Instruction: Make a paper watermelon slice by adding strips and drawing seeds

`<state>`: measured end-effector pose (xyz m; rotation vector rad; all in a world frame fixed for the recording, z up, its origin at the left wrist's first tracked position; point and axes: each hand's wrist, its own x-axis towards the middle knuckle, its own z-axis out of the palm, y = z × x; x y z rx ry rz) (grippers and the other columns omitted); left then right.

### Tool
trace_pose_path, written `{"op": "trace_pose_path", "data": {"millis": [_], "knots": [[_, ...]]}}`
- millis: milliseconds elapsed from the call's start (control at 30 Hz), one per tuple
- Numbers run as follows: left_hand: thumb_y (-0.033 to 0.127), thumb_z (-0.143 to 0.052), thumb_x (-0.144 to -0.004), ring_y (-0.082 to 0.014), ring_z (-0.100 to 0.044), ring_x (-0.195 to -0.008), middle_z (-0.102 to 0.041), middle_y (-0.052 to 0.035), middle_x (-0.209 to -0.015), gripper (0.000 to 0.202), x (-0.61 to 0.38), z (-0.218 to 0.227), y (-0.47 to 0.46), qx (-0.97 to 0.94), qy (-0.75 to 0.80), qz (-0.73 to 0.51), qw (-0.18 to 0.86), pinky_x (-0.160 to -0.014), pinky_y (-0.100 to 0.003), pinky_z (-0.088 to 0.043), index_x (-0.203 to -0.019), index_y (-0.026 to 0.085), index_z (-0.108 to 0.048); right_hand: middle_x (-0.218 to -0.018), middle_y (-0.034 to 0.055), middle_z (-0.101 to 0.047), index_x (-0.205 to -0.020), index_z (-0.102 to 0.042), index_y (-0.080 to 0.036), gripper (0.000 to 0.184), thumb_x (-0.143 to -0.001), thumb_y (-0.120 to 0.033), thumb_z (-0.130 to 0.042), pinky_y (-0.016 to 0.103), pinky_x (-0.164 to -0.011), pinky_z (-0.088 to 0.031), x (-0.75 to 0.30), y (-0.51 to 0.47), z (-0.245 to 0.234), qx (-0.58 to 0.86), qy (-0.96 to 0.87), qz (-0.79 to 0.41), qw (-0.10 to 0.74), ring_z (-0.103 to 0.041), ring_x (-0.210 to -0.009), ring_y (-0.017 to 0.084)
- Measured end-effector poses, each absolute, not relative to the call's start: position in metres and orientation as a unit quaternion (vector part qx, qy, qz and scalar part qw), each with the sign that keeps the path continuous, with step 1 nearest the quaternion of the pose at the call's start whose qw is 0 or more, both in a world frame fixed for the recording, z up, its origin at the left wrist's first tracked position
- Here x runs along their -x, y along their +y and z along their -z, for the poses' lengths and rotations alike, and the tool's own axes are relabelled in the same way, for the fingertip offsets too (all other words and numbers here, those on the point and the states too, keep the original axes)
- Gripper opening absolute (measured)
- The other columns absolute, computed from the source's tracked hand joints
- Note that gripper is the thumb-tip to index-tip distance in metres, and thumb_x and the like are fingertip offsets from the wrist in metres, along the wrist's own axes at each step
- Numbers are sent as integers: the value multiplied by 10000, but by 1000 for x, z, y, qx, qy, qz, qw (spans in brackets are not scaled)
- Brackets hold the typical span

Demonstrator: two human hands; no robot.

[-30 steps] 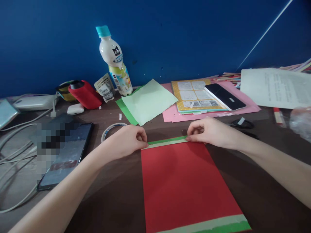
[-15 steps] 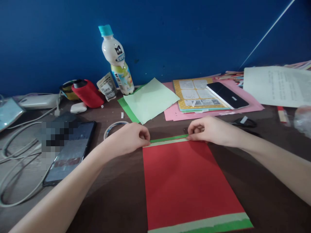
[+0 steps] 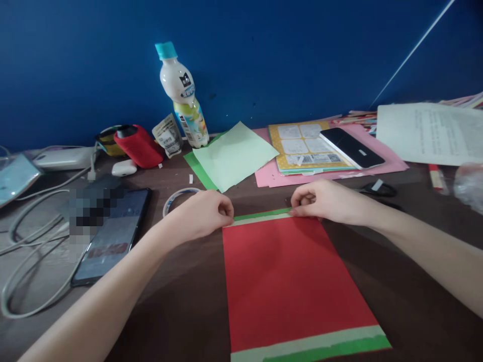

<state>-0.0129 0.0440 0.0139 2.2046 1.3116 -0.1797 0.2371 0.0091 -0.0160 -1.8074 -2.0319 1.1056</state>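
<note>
A red sheet of paper (image 3: 290,281) lies flat on the dark table, with pale green and bright green strips along its far and near edges. At the far left corner, my left hand (image 3: 206,211) pinches the green-striped edge between thumb and fingers. My right hand (image 3: 317,201) grips the same edge near its far right corner, fingers curled. Between the two hands runs the far green strip (image 3: 262,215). Behind my left hand a roll of tape (image 3: 168,203) is partly hidden.
Pale green paper (image 3: 236,156) lies over a darker green sheet beyond my hands. A yellow booklet (image 3: 290,146) with a black phone (image 3: 354,148) rests on pink paper. A drink bottle (image 3: 184,95) stands by the blue wall. Left are another phone (image 3: 113,241) and cables (image 3: 15,301).
Both hands keep hold of the paper's far edge in nearly the same place. The whole view has shifted very slightly.
</note>
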Motion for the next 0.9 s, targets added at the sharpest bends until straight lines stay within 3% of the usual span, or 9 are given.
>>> {"op": "trace_pose_path", "data": {"millis": [900], "knots": [[290,-503,-660,-110,-516,-541,-613,28,-619,129,16,-11,47,-824,481,66,292,-488,-226,-320,-621,212,-598,-541,-24,-498,-687,-599,-194,242,-633,-430,-608,217,-438,-296,-238,10,19,614,-679,-389,104,-418,-491,97]]}}
